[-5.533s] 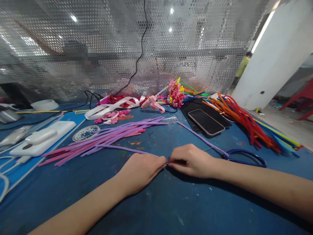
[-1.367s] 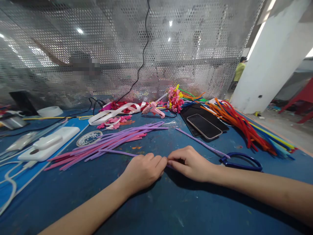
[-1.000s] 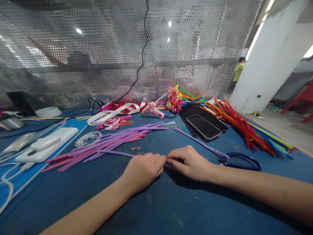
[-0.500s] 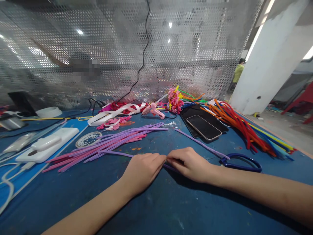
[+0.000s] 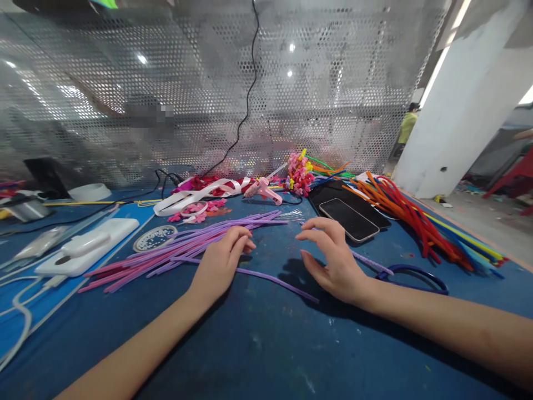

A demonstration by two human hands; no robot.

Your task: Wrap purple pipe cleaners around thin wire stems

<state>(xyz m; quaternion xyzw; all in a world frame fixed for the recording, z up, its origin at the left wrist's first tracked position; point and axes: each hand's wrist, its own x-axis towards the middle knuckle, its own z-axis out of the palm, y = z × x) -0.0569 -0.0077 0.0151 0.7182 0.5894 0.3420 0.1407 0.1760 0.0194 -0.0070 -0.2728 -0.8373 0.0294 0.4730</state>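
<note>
Head | left hand (image 5: 221, 259) over purple stem (image 5: 277, 280) | right hand (image 5: 335, 262) (loosely curved)

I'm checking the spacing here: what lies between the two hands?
The head view shows one loose purple stem crossing the blue tabletop between the left hand and right hand.
</note>
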